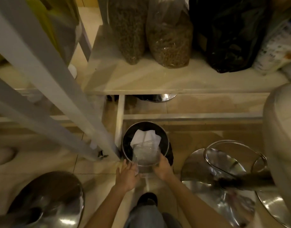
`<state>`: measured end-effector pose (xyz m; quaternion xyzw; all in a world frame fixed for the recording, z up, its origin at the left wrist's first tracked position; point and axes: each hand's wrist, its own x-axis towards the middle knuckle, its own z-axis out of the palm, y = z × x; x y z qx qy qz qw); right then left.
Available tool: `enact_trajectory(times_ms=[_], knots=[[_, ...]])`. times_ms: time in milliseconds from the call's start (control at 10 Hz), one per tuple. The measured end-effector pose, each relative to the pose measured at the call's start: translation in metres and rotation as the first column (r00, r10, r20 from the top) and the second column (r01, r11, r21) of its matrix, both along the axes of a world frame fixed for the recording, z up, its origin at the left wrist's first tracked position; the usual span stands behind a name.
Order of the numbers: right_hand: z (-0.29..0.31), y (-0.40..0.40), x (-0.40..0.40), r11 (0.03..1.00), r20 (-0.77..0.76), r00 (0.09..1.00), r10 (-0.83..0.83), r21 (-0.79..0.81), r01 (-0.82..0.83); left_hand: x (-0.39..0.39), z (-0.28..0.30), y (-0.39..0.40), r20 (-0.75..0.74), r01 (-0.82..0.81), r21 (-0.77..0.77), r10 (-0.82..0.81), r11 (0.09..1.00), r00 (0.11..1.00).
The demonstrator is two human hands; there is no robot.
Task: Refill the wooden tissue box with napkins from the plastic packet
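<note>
I look straight down at a round metal bin with a black liner on the tiled floor. A clear plastic packet is held over its near rim, mouth tipped into the bin. White napkin paper lies inside the bin beyond the packet. My left hand grips the packet's left edge. My right hand holds its right edge. The wooden tissue box is not in view.
A white shelf above the bin carries two clear bags of pellets, a black bag and a printed pack. A grey rack post slants left. Chrome stool bases stand right and lower left. My shoe is below.
</note>
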<state>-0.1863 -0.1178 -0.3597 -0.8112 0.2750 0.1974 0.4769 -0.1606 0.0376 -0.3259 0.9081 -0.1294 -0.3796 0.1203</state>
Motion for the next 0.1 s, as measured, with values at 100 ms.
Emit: enact_trajectory(times_ms=[100], knots=[[0.0216, -0.0005, 0.0042, 0.993, -0.024, 0.993, -0.117, -0.032, 0.116, 0.0016, 0.017, 0.0034, 0.027, -0.004, -0.025, 0.004, 1.0, 1.0]])
